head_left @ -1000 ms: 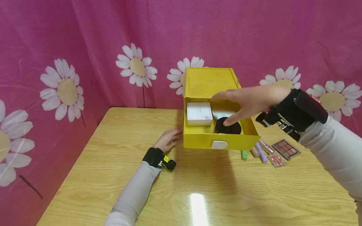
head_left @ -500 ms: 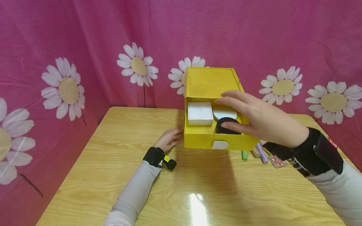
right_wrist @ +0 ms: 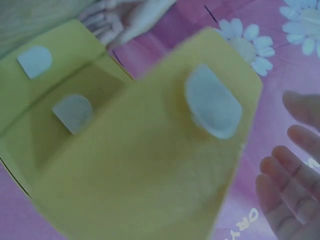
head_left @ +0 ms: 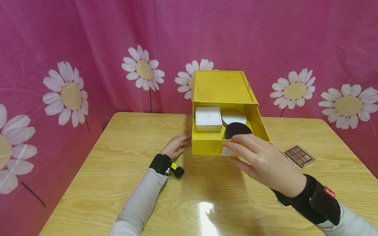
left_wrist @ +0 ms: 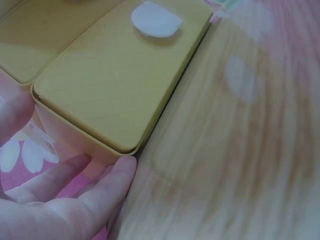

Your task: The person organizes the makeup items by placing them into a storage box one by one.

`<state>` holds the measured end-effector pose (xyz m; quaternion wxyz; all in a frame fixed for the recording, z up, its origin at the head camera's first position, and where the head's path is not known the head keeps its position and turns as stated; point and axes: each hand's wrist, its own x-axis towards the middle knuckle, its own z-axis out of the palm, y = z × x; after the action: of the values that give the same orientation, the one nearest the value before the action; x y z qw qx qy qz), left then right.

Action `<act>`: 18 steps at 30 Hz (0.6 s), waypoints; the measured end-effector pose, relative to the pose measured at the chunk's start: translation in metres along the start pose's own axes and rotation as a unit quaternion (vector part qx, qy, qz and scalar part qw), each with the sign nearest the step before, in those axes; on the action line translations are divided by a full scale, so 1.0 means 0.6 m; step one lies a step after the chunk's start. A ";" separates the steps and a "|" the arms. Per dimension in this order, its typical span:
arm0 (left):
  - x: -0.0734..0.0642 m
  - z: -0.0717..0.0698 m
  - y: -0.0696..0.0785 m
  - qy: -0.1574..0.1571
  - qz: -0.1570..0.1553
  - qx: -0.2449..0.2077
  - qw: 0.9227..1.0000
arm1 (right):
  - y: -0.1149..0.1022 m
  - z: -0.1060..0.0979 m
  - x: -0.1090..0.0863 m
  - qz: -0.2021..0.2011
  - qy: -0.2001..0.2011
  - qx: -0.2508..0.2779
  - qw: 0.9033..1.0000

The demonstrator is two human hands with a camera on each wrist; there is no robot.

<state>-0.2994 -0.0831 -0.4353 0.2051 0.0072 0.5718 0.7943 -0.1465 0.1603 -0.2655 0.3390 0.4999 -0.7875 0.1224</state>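
Note:
A yellow drawer cabinet point(head_left: 224, 87) stands at the back of the table, its top drawer point(head_left: 203, 147) pulled out. Inside lie a white box point(head_left: 208, 117), a flat round pale item point(head_left: 234, 116) and a round black item point(head_left: 237, 129). My left hand point(head_left: 177, 146) rests against the cabinet's left side; the left wrist view shows its fingertips point(left_wrist: 125, 167) touching a lower corner. In front of the drawer is my right hand point(head_left: 262, 160), fingers loosely extended, near the white handle point(head_left: 226, 151). The right wrist view has these fingers point(right_wrist: 287, 185) apart from the drawer front, holding nothing.
A palette point(head_left: 299, 155) with several brown pans lies on the wooden table point(head_left: 141, 131), right of the cabinet. My right hand hides most of the other small items beside it. A pink curtain point(head_left: 165, 29) with white flowers hangs behind.
My right hand has withdrawn from over the drawer's contents, coming down and toward me to the drawer front. The black item stays in the drawer. My left hand has not moved.

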 end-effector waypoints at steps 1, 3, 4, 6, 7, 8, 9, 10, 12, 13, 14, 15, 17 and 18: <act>0.000 0.000 0.000 0.000 0.001 0.000 1.000 | -0.002 0.005 -0.004 0.003 -0.001 0.002 1.000; -0.001 0.001 0.000 -0.001 0.002 0.002 1.000 | -0.006 0.013 -0.011 0.012 -0.004 0.002 1.000; -0.001 0.001 0.000 -0.001 0.003 0.003 1.000 | -0.008 0.018 -0.014 0.016 -0.005 0.001 1.000; -0.001 0.000 -0.001 -0.002 0.003 0.003 1.000 | -0.010 0.026 -0.019 0.023 -0.007 -0.006 1.000; -0.001 0.000 -0.002 -0.003 0.003 0.003 1.000 | -0.010 0.029 -0.021 0.026 -0.008 -0.011 1.000; -0.001 0.000 -0.002 -0.004 0.003 0.004 1.000 | -0.011 0.032 -0.023 0.029 -0.010 -0.015 0.999; -0.001 -0.001 -0.002 -0.006 0.003 0.004 1.000 | -0.011 0.035 -0.025 0.031 -0.013 -0.017 0.999; -0.001 -0.001 -0.003 -0.007 0.002 0.003 1.000 | -0.011 0.038 -0.026 0.034 -0.015 -0.019 0.999; -0.001 -0.001 -0.003 -0.009 0.001 0.000 1.000 | -0.010 0.043 -0.030 0.040 -0.017 -0.017 0.999; -0.001 -0.002 -0.002 -0.009 0.001 -0.001 1.000 | -0.009 0.045 -0.031 0.043 -0.017 -0.015 0.999; -0.001 -0.002 -0.002 -0.009 0.001 -0.001 1.000 | -0.009 0.047 -0.033 0.047 -0.016 -0.012 0.999; -0.001 -0.002 -0.002 -0.010 0.001 0.000 1.000 | -0.008 0.048 -0.034 0.051 -0.015 -0.012 0.999; -0.001 -0.002 -0.001 -0.009 0.003 0.002 1.000 | -0.006 0.052 -0.036 0.056 -0.009 -0.012 0.998; -0.001 -0.002 -0.001 -0.008 0.003 0.003 1.000 | -0.005 0.054 -0.037 0.058 -0.006 -0.012 0.998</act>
<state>-0.2989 -0.0844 -0.4362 0.2073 0.0165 0.5726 0.7930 -0.1510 0.1571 -0.3042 0.3327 0.4497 -0.8187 0.1294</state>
